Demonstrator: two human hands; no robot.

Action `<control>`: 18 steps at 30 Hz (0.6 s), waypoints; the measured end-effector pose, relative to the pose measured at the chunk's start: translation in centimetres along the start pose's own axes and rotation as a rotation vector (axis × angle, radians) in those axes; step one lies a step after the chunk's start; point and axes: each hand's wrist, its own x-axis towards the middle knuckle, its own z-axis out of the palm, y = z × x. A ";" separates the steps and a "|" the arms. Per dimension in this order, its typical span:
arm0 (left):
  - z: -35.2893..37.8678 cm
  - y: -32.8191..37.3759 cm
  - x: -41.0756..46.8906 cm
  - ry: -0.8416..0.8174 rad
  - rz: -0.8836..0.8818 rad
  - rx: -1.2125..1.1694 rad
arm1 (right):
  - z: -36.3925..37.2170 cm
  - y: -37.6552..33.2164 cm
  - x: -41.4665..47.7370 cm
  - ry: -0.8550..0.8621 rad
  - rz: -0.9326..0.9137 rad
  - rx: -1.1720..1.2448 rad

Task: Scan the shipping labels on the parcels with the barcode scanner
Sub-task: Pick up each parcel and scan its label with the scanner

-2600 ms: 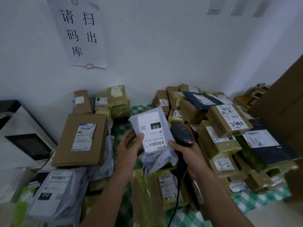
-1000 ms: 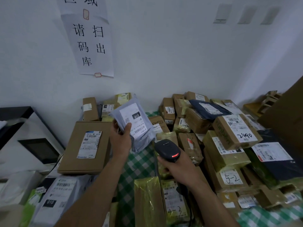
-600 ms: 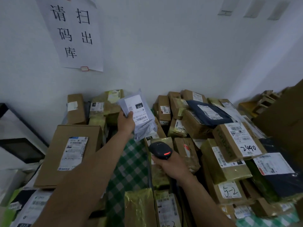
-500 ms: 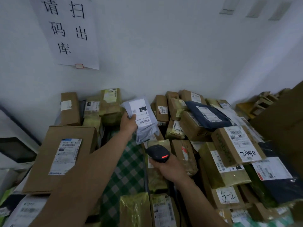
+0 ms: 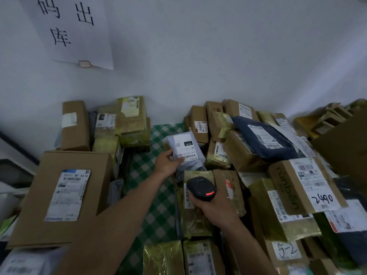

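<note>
Many parcels [image 5: 256,155] crowd the checked surface [image 5: 158,207], most apparently unscanned. The left grip [image 5: 167,162] holds a grey parcel [image 5: 185,149], label upward, above the far cloth; the right grip [image 5: 210,207] is closed around the scanner [image 5: 201,188] near it.

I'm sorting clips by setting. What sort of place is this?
Probably a parcel dispatch or pickup room: labelled parcels heaped on a checked tablecloth, a paper notice above them, and the right hand gripping a barcode scanner while the left hand holds a grey mailer.
</note>
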 end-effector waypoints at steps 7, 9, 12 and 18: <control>-0.4 -1.4 -1.8 -0.132 0.050 0.185 | 0.0 -0.2 -1.2 0.013 -0.055 -0.039; -0.6 -0.9 -2.9 -0.173 0.087 0.239 | 0.0 -0.4 -2.0 0.015 -0.061 -0.032; -1.2 -0.5 -5.0 -0.143 0.162 0.241 | -0.1 -0.7 -3.7 0.024 -0.061 0.005; -3.1 -1.2 -13.3 0.047 0.270 0.276 | -0.4 -1.0 -9.0 -0.055 -0.091 0.104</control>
